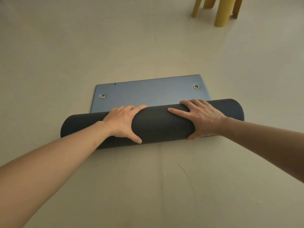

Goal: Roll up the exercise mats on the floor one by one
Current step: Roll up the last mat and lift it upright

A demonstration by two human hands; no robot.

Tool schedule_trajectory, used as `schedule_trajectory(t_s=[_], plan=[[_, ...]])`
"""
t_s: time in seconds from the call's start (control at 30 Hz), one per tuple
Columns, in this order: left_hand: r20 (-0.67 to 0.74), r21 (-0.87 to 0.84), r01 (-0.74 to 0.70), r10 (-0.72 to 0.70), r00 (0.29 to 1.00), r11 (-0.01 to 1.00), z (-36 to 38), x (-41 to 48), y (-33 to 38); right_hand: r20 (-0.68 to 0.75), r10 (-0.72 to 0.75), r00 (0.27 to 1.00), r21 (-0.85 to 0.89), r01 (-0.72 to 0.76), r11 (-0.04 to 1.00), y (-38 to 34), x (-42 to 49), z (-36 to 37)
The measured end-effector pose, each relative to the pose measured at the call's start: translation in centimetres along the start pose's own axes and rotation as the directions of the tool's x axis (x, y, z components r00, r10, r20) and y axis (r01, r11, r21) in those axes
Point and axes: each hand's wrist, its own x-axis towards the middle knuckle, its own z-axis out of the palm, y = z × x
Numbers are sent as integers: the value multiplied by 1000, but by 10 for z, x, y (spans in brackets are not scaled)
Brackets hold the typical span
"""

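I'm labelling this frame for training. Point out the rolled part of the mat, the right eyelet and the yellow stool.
mat roll (pixel 158 124): head view, middle of the dark roll's near side.
right eyelet (pixel 196 86): head view, centre of the metal ring.
yellow stool (pixel 221 14): head view, its nearest leg.

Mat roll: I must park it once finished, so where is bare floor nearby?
Widest: the beige floor on the near side of the dark grey rolled foam mat. Also bare: left of the roll, and beyond its flat blue-grey end. Crowded: far right, by the yellow plastic stool legs.
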Motion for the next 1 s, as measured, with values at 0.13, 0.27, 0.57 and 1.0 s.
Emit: schedule_trajectory(t_s=[0.13, 0.27, 0.57, 1.0], plan=[[-5, -2, 18, -19, 1000, 1000, -7, -5, 3, 22, 14, 1000, 8, -14, 1000, -2, 3, -10], [-12, 61, -3, 4, 1000, 998, -7, -30, 14, -12, 7, 1000, 10, -7, 1000, -19, -20, -14], [336, -166, -89, 141, 931, 982, 9, -84, 44, 346, -141, 928, 369, 4, 930, -49, -90, -44], [-428, -94, -324, 256, 867, 941, 39, -98, 50, 352, 154, 923, 431, -306, 849, 10, -54, -11]])
